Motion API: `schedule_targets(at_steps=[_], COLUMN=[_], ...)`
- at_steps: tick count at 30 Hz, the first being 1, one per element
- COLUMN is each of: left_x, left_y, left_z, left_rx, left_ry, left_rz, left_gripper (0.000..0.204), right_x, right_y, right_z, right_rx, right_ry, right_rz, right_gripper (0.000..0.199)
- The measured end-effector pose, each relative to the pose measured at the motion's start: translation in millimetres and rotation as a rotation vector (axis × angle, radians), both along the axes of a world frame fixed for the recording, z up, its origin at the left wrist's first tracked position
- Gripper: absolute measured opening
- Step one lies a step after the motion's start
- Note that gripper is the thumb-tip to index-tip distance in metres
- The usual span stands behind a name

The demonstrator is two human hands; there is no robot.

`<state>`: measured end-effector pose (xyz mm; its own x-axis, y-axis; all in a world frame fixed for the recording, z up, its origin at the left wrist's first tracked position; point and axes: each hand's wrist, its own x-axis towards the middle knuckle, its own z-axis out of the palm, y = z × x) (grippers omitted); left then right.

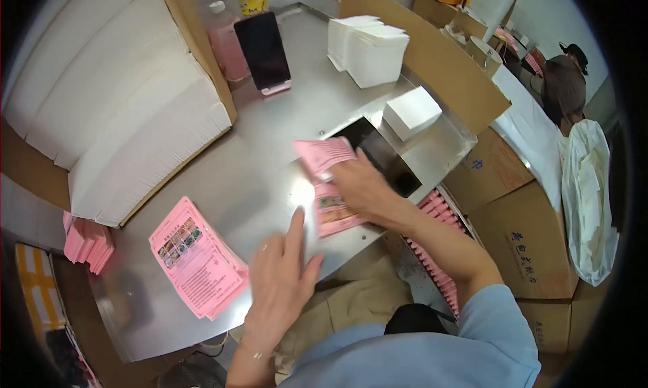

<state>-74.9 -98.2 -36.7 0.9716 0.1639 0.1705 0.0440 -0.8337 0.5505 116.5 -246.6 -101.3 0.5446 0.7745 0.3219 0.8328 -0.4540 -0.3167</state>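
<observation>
Left hand, lower centre of frame: open, index finger extended upward, thumb apart; left forearm enters from the lower edge. Right hand, right of centre: fingers bent, tips obscured; right forearm slants toward lower right.

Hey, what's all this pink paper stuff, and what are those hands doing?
A person is working at a shiny metal table. Their right hand has its fingers on some pink printed paper, though I can't tell if they are pinching it. Their left hand is held open with nothing in it. A pile of pink sheets lies to the left, and a white block sits farther back on the right.
</observation>
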Motion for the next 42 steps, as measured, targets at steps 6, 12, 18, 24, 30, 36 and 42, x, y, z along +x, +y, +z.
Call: schedule_targets(at_steps=[6, 12, 18, 24, 30, 36, 42], left_x=[-27, -82, -51, 19, 5, 9, 15], left_y=[31, 96, 67, -8, 6, -4, -9], left_z=[2, -5, 21, -28, -45, -31, -36], left_rx=[0.107, 0.362, -0.182, 0.269, 0.120, 0.078, 0.200], left_ry=[-0.287, -0.062, -0.122, -0.229, -0.108, -0.179, -0.154], left_rz=[0.021, 0.479, 0.327, -0.022, -0.066, -0.195, 0.020], left_gripper=[0.018, 0.020, 0.020, 0.020, 0.021, 0.048, 0.085], right_x=[8, 62, 77, 88, 87, 7, -74], right_y=[-34, -73, -76, -89, -93, -44, 1], right_z=[18, 45, 26, 30, 29, 29, 35], right_rx=[-0.542, 0.008, 0.115, 0.197, 0.198, 0.317, 0.110], right_ry=[0.078, -0.643, -0.501, -0.318, -0.419, -0.309, -0.346], right_rz=[-0.184, -0.552, -0.561, -0.536, -0.392, -0.009, 0.319], right_gripper=[0.013, 0.023, 0.018, 0.015, 0.013, 0.044, 0.023])
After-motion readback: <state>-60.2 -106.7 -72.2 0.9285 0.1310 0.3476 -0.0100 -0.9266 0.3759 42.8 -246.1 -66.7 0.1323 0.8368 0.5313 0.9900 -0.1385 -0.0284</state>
